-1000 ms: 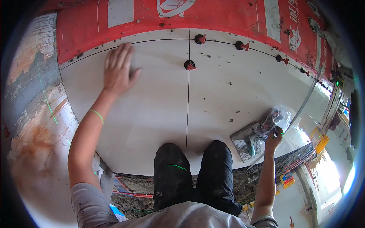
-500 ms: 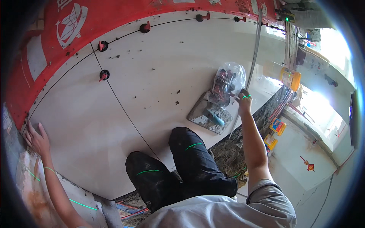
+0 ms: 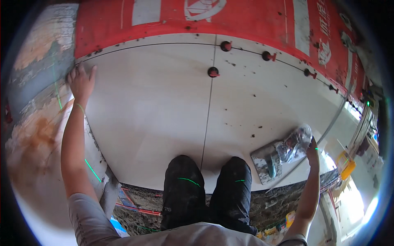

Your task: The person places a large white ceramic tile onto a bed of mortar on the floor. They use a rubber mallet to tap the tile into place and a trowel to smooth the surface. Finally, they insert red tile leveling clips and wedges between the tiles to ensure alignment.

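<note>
I kneel on two large white floor tiles [image 3: 147, 119] that meet at a thin joint. My left hand [image 3: 81, 82] lies with its fingers spread on the far left corner of the left tile, at its edge beside rough grey mortar. My right hand [image 3: 314, 152] grips the end of a clear plastic bag [image 3: 293, 143] holding small red pieces. The bag rests on a mortar-smeared trowel [image 3: 266, 164] at the near right of the right tile. Both my knees, in black trousers [image 3: 184, 184], press on the tiles' near edge.
Red levelling clips [image 3: 213, 72] stand along the joints, one on the middle joint and others [image 3: 267, 55] at the far edge. A red printed sheet [image 3: 246, 20] covers the floor beyond. Bare mortar [image 3: 33, 135] lies left; cables and rubble [image 3: 139, 205] lie below the tiles.
My left hand has slid from the middle of the left tile out to its far left corner. My right hand has stayed on the bag while my head swung right and back.
</note>
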### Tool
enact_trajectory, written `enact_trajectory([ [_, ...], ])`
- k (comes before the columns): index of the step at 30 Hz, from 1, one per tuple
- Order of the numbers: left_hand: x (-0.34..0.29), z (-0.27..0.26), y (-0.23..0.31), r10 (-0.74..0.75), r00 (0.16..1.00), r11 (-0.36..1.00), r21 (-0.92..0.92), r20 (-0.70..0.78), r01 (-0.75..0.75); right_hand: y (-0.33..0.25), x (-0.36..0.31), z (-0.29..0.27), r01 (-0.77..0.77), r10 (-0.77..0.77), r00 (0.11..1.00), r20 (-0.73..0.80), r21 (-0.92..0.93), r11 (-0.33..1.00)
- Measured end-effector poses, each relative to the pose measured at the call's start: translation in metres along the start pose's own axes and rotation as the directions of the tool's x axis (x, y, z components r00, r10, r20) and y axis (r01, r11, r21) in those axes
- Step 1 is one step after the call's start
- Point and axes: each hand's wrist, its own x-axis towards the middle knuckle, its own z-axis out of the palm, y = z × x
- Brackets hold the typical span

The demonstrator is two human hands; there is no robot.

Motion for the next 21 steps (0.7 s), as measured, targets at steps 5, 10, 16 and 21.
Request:
enact_trajectory([
  [5, 0.007, -0.002, -0.005, -0.09, 0.982, 0.996, 0.0, 0.168, 0.092, -0.005, 0.007, 0.008, 0.141, -0.17, 0.981, -0.092, -0.262, 0.955],
  [10, 0.001, 0.018, -0.014, -0.092, 0.995, 0.996, -0.018, -0.046, 0.091, 0.008, 0.016, -0.01, 0.033, -0.092, 0.987, -0.131, -0.394, 0.918],
  [16, -0.01, -0.05, 0.065, -0.038, 0.968, 0.802, -0.585, -0.249, -0.119, -0.031, -0.016, -0.012, 0.173, -0.528, 0.813, -0.245, -0.764, 0.621],
  [21, -0.056, -0.15, 0.146, 0.034, 0.999, 0.153, -0.988, 0.007, 0.002, -0.069, -0.039, -0.049, 0.022, -0.612, 0.717, -0.333, -0.868, 0.497],
])
